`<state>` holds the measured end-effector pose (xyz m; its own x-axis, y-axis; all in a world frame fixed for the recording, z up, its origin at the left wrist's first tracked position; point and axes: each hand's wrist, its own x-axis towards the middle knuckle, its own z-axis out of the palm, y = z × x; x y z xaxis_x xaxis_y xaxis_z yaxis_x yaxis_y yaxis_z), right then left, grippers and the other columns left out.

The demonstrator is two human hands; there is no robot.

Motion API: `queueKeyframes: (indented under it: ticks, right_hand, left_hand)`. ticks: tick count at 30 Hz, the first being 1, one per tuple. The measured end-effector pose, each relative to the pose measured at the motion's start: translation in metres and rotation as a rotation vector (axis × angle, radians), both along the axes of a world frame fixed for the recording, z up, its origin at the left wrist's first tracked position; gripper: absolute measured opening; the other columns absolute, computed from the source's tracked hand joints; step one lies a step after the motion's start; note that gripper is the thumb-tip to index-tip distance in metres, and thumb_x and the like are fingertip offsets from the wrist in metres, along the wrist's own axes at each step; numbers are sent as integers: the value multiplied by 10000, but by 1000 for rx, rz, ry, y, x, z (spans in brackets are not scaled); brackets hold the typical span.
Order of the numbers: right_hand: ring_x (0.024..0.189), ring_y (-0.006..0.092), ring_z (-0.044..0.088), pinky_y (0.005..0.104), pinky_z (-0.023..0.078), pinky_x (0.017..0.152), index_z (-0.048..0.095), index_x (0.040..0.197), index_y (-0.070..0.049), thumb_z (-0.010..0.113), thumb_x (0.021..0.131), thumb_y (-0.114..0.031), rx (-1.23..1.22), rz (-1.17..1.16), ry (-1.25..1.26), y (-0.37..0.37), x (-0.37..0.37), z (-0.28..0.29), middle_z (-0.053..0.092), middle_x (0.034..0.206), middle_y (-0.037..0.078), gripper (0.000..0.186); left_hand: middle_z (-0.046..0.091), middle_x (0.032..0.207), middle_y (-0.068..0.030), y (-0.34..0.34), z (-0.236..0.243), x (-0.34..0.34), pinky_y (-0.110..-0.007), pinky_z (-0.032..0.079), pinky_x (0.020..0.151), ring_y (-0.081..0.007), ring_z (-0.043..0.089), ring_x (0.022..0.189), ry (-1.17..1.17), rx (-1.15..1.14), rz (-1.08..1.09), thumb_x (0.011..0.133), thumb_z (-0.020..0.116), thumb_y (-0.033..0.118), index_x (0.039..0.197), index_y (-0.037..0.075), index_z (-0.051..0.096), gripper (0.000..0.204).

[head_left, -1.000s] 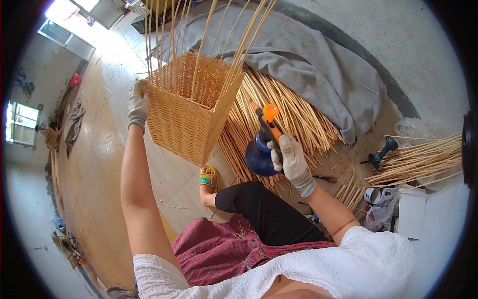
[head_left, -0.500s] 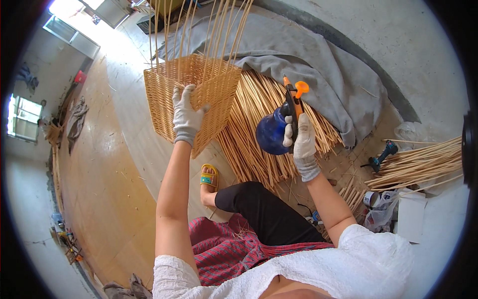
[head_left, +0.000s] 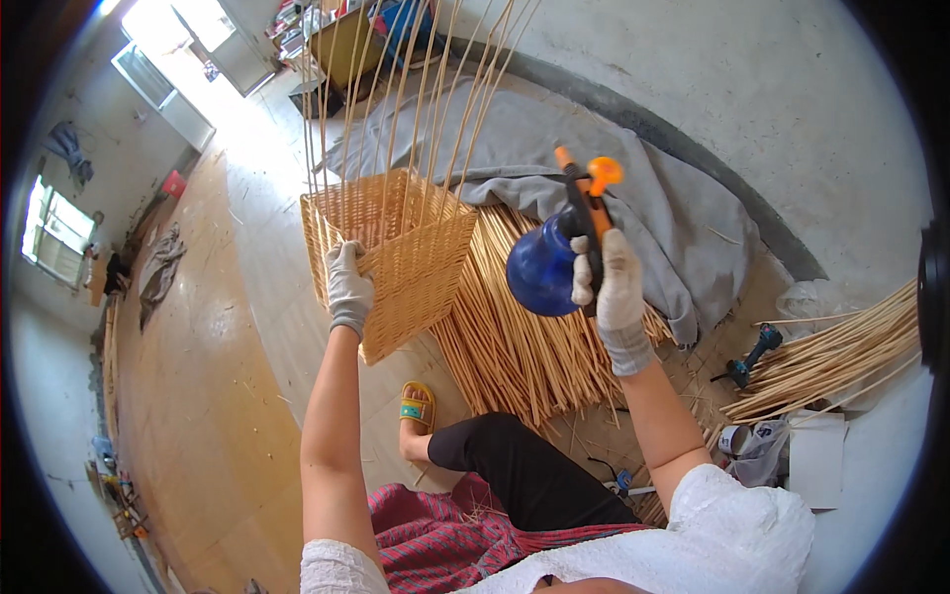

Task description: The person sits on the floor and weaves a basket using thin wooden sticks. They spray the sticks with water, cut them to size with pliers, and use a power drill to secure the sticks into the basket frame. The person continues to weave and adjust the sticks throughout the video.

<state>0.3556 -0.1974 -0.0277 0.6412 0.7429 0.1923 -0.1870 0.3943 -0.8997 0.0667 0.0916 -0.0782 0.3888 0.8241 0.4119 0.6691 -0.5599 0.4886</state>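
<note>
The person is sitting on the floor (head_left: 247, 327), holding a square wicker basket (head_left: 406, 252) up in front with the left hand (head_left: 348, 289). That gloved hand is gripping the basket's near corner at the rim, fingers closed over the weave. Long unwoven stakes (head_left: 416, 89) are rising from the basket's rim toward the top of the view. The right hand (head_left: 616, 287), also gloved, is closed around the neck of a blue spray bottle (head_left: 542, 269) with an orange trigger head (head_left: 594, 178), held just beside the basket and apart from it. Below both, a bundle of pale cane rods (head_left: 524, 346) is lying on the floor against a grey cloth (head_left: 633, 188). A second bundle of rods (head_left: 841, 356) is lying well apart to the right.
</note>
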Motion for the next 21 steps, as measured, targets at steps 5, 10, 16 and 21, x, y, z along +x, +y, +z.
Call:
queueKeyframes:
  ticks: [5,10,16,21]
  right_hand:
    - [452,79,455,226,383,388,598,993,-17,485,1032,-533,-312,114,117,9,2,-53,539,633,-2,529]
    - [444,80,446,231,372,382,618,976,-30,484,1033,-532,-229,74,132,7,3,-58,532,617,-11,523]
    - [466,88,440,237,387,439,611,1008,-12,391,1059,-545,25,-52,-39,18,26,7,510,610,-3,579]
    - [479,87,425,252,391,449,625,1076,-25,391,1044,-585,70,-59,-105,33,37,39,484,632,-23,608]
  left_hand:
    - [512,1130,-138,4,-5,-21,-390,471,952,-329,546,1060,-38,-6,-14,701,634,-141,1092,58,554,447]
    - [525,1131,-128,8,-7,-20,-395,477,946,-331,551,1061,-14,-11,4,719,683,-119,1124,70,552,466]
    - [527,1124,-113,18,-2,-22,-388,483,942,-302,560,1051,-19,-49,43,710,739,-99,1098,78,546,468]
    - [542,1131,-95,19,-5,-27,-374,495,950,-277,576,1061,1,-40,65,696,744,-102,1126,93,556,508]
